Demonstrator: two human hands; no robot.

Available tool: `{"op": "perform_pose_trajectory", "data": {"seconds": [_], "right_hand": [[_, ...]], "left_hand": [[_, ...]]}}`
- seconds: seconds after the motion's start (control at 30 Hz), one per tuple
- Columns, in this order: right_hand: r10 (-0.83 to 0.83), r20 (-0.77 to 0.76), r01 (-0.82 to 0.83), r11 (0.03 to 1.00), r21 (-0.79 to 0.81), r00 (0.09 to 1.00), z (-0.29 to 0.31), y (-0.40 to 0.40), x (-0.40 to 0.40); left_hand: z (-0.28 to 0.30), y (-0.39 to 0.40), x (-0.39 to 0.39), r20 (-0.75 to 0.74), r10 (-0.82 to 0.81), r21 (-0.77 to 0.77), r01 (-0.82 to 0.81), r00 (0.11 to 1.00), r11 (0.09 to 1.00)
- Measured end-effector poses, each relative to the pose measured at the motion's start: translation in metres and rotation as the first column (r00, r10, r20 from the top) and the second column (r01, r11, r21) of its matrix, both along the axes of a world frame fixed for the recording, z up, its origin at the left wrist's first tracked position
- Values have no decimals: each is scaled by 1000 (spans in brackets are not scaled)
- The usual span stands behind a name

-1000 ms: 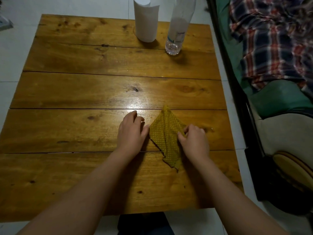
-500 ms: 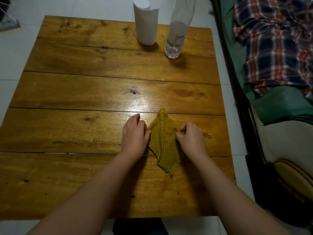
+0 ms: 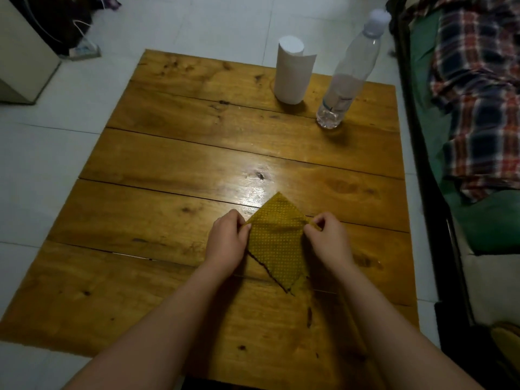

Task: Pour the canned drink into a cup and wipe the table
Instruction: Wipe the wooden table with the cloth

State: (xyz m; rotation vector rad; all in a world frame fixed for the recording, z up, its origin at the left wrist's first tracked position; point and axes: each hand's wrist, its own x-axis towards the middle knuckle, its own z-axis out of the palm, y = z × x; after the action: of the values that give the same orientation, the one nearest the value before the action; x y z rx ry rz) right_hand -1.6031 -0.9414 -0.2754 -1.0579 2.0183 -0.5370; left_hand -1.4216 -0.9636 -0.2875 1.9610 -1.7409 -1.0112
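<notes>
A yellow dotted cloth (image 3: 277, 243) lies as a diamond on the wooden plank table (image 3: 174, 198), its far corner pointing away from me. My left hand (image 3: 226, 242) pinches the cloth's left corner. My right hand (image 3: 327, 239) pinches its right corner. The cloth is stretched between the two hands, and its near corner rests on the wood. At the far right of the table stand a clear plastic bottle (image 3: 344, 83) with a white cap and a white paper roll (image 3: 292, 73). No can or cup is in view.
A bed with a dark frame (image 3: 422, 164), green sheet and plaid fabric (image 3: 478, 88) runs along the table's right side. White tiled floor (image 3: 42, 153) surrounds the table. A pale cabinet (image 3: 19, 52) stands at the far left with cables beside it.
Both hands have closed on the cloth's side corners and pulled it wider into a diamond. The view has tilted up, showing more of the floor beyond the table.
</notes>
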Motion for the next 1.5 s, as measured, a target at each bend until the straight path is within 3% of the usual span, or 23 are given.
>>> {"op": "perform_pose_trajectory", "data": {"seconds": [0.1, 0.27, 0.43, 0.93, 1.23, 1.5], "right_hand": [[31, 39, -29, 997, -66, 999, 6, -22, 18], [77, 37, -71, 987, -141, 996, 15, -69, 53], [145, 41, -134, 969, -209, 989, 24, -129, 92], [120, 149, -79, 963, -259, 982, 3, -350, 182], [116, -31, -120, 948, -294, 993, -10, -430, 205], [160, -170, -210, 917, -340, 972, -26, -450, 218]], "left_hand": [[3, -18, 17, -182, 162, 101, -145, 970, 984], [16, -58, 53, -419, 378, 294, -270, 826, 917], [25, -110, 91, -477, 387, 345, -237, 789, 908], [10, -308, 187, -382, 275, 105, -254, 882, 961], [-8, -392, 206, -280, 259, 1, -269, 924, 963], [-23, -407, 217, -82, 232, -47, -236, 969, 971]]}}
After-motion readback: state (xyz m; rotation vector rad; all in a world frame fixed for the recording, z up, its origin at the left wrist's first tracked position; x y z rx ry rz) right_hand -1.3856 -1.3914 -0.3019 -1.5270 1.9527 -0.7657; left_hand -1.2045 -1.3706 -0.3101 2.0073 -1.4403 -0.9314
